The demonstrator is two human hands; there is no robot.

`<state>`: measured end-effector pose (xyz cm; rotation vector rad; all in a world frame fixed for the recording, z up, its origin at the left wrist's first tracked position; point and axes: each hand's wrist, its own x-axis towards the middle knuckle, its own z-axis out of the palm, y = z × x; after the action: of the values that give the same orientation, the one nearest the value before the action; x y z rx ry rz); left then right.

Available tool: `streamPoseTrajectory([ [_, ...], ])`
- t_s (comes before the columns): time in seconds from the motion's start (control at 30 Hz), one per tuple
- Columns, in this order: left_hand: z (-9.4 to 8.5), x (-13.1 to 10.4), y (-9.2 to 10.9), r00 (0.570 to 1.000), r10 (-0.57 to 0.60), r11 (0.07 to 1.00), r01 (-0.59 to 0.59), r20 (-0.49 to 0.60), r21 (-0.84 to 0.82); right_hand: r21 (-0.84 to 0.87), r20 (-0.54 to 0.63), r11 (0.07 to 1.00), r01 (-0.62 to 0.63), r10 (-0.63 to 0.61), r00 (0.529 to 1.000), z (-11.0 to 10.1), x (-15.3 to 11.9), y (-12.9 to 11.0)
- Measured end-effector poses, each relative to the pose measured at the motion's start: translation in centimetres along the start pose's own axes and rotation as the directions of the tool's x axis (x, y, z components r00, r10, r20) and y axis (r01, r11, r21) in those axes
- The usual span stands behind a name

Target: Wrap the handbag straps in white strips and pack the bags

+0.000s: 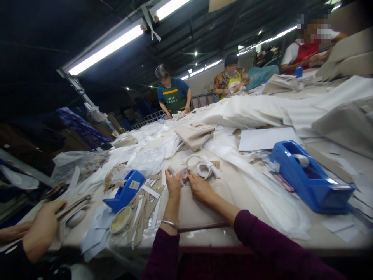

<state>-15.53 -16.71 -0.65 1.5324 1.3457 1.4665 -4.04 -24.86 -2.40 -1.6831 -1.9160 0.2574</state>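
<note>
A beige bag [201,214] lies flat on the table in front of me. My left hand [174,184] and my right hand [201,187] meet at its far edge, fingers closed. Between them they pinch a piece of thin white wrapping [181,170]; whatever part of the bag is under it is hidden by my fingers. Just beyond my right hand sits a coiled pale strap [204,170], touching the bag.
Blue tape dispensers stand left [129,188] and right [311,179]. Cut strips [142,210] and a round tin [121,219] lie at left. A co-worker's hand [43,225] holds a beige piece. White sheeting [250,111] and another beige bag [195,136] lie beyond. Several people work farther off.
</note>
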Motion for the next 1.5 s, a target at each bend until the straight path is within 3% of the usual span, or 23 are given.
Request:
streamPoseTrajectory([
  [0.1,-0.2,1.2,-0.4,0.979,-0.182,0.980,0.189,0.097,-0.066,0.015,0.029,0.999,-0.035,0.034,0.999,0.3,0.1,0.2],
  [0.2,-0.3,1.2,0.1,0.972,-0.214,0.977,0.215,0.098,0.001,-0.038,0.080,0.997,-0.070,0.072,0.994,0.8,0.3,0.4],
  [0.3,-0.1,0.4,0.5,0.998,0.014,0.946,0.006,-0.060,0.325,-0.017,0.047,0.997,-0.081,0.081,0.996,1.2,0.3,0.6],
  [0.37,-0.1,0.0,0.4,0.986,0.160,0.775,-0.152,0.043,0.613,0.010,0.003,0.999,-0.047,0.047,0.999,1.2,0.3,0.6],
  [0.43,-0.2,-0.1,0.1,0.964,0.106,0.639,-0.253,0.243,0.727,-0.001,-0.023,1.000,-0.009,0.009,1.000,1.1,0.3,0.4],
  [0.5,-0.4,0.1,0.0,0.944,0.042,0.615,-0.283,0.328,0.736,-0.035,-0.039,0.999,-0.017,0.016,0.999,0.8,0.2,0.1],
  [0.53,-0.4,0.2,0.2,0.945,0.072,0.623,-0.292,0.318,0.726,-0.047,-0.046,0.998,-0.034,0.032,0.998,0.8,0.1,0.0],
  [0.6,0.0,0.4,0.9,0.931,0.237,0.668,-0.364,0.279,0.649,-0.044,-0.065,0.998,-0.046,0.043,0.997,0.7,0.0,-0.2],
  [0.67,1.2,0.6,1.9,0.868,0.393,0.718,-0.496,0.303,0.489,-0.014,-0.079,1.000,-0.023,0.022,0.997,0.8,-0.1,-0.3],
  [0.7,2.1,0.9,2.4,0.837,0.413,0.731,-0.540,0.358,0.418,0.003,-0.090,1.000,-0.010,0.011,0.996,0.9,-0.1,-0.2],
  [0.77,4.2,1.6,3.0,0.797,0.333,0.743,-0.551,0.505,0.380,0.031,-0.120,0.999,0.006,-0.003,0.993,1.2,0.0,0.0],
  [0.83,6.1,2.8,2.9,0.781,0.179,0.719,-0.519,0.599,0.462,0.043,-0.151,0.999,0.016,-0.009,0.988,1.6,0.1,0.2],
  [0.9,7.4,3.9,2.1,0.777,0.073,0.680,-0.497,0.625,0.539,0.054,-0.168,0.998,0.021,-0.012,0.986,1.8,0.3,0.3],
  [1.0,8.1,4.8,0.7,0.756,0.008,0.631,-0.511,0.654,0.583,0.070,-0.157,0.997,0.014,-0.003,0.988,1.9,0.6,0.5],
  [1.13,7.9,4.7,-0.4,0.735,-0.021,0.580,-0.543,0.678,0.607,0.145,-0.186,0.989,0.029,-0.002,0.982,1.3,0.6,0.7],
  [1.3,7.9,3.9,-0.5,0.751,0.018,0.549,-0.559,0.660,0.622,0.364,-0.294,0.925,0.109,0.003,0.956,-0.7,-1.4,-0.6],
  [1.4,8.0,3.7,-0.3,0.758,0.028,0.543,-0.559,0.652,0.626,0.496,-0.304,0.864,0.089,0.076,0.950,-3.1,-3.8,-1.0],
  [1.5,8.0,3.7,-0.3,0.759,0.025,0.540,-0.558,0.651,0.630,0.468,-0.378,0.884,-0.014,0.215,0.900,-6.8,-5.9,1.6],
])
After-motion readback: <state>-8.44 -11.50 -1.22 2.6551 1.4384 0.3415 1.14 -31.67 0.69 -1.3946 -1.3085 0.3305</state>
